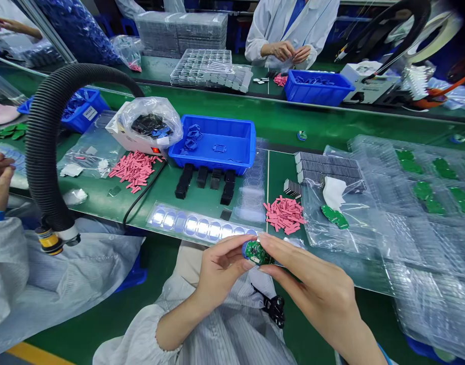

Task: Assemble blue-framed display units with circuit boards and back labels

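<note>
Between my two hands, above the table's near edge, is a small green circuit board (257,252) with a blue rim showing at its left end. My left hand (225,263) grips that left end between thumb and fingers. On the other side, the fingertips and thumb of my right hand (304,279) pinch the board's right end and top edge. Just beyond the hands lies a clear strip of oval films (194,223). A heap of pink strips (284,215) sits a little farther to the right.
A blue bin (217,144) holds several blue frames. Clear trays (426,243) with green boards are stacked at right. A black flexible hose (46,137) arches at left. Co-workers' hands show at left (0,175) and across the bench (289,52).
</note>
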`<state>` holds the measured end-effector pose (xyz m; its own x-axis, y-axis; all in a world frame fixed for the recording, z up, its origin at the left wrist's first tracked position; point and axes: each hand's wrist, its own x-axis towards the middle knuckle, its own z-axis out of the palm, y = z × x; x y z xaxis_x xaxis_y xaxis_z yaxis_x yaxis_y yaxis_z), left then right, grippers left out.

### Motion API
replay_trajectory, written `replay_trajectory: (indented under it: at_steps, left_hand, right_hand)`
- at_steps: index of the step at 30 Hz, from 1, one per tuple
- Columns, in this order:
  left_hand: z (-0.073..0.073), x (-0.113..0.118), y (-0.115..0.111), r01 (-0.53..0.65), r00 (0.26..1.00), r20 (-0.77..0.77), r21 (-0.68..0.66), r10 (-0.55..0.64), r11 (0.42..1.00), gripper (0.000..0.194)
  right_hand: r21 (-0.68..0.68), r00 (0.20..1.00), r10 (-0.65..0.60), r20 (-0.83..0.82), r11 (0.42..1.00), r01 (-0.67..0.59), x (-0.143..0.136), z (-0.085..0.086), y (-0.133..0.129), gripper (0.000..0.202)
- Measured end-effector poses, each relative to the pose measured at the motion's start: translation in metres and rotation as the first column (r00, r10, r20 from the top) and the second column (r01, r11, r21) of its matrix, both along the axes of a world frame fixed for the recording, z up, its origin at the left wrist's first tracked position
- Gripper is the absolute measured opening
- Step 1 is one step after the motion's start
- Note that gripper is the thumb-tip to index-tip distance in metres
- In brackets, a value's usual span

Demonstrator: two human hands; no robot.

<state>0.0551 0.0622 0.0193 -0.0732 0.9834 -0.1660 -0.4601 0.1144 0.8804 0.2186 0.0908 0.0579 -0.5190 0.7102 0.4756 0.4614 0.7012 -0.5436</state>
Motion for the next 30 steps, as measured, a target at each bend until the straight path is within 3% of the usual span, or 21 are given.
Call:
replay_trajectory:
  at_steps: [5,14,19,21,24,27,30]
  left_hand:
    - [0.000,0.000,0.001,-0.051,0.996,-0.067,0.049,0.054,0.998,0.028]
    - [0.003,0.000,0.003,-0.058,0.998,-0.046,-0.120,0.053,0.991,0.025]
    - [0.008,-0.001,0.006,-0.045,0.994,-0.102,-0.161,0.029,0.986,0.027]
    - [0.008,0.001,0.007,-0.048,0.991,-0.132,-0.157,0.027,0.986,0.027]
    - [0.008,0.005,0.006,-0.051,0.984,-0.175,-0.116,0.030,0.992,0.028]
    - [0.009,0.008,0.005,-0.045,0.975,-0.221,-0.061,0.031,0.997,0.024]
    - [0.011,0.007,0.003,-0.004,0.952,-0.305,0.019,0.010,1.000,0.018]
  right_hand:
    - [0.047,0.999,0.039,0.030,0.998,-0.040,0.002,0.001,0.001,0.060]
    - [0.215,0.992,-0.034,0.121,0.977,0.007,0.003,-0.004,-0.003,0.063]
    - [0.222,0.994,-0.072,0.080,0.974,0.053,0.000,-0.009,-0.010,0.065]
    - [0.165,0.997,-0.076,0.019,0.984,0.072,-0.001,-0.010,-0.013,0.063]
    - [-0.070,0.976,-0.178,-0.127,0.983,0.170,-0.002,-0.010,-0.018,0.050]
    - [-0.336,0.902,-0.365,-0.230,0.900,0.278,-0.003,-0.010,-0.018,0.026]
    - [-0.487,0.895,-0.366,-0.254,0.848,0.208,-0.004,-0.010,-0.013,0.011]
